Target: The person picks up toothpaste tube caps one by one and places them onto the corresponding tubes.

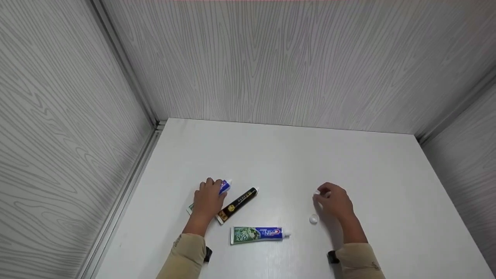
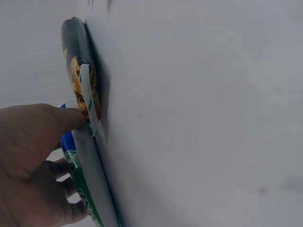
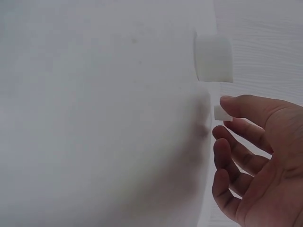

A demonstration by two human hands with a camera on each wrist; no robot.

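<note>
My left hand (image 1: 207, 199) grips a blue-and-green toothpaste tube (image 1: 224, 186) by its sides, the palm hiding most of it in the head view. The left wrist view shows the thumb and fingers on either side of that tube, its flat end pointing toward the wrist. Just right of this hand, a black-and-gold toothpaste tube (image 1: 240, 203) lies slanted on the table. Over on the right, my right hand (image 1: 337, 201) pinches a small white cap (image 3: 222, 113) between thumb and index finger. Another white cap (image 1: 314, 219) stands on the table close to that hand.
A second blue-and-green toothpaste tube (image 1: 257, 234) lies between the forearms, its nozzle facing right. The white table (image 1: 286, 162) is bounded by a grey wood-grain back panel (image 1: 263, 66) and a similar left panel (image 1: 58, 135).
</note>
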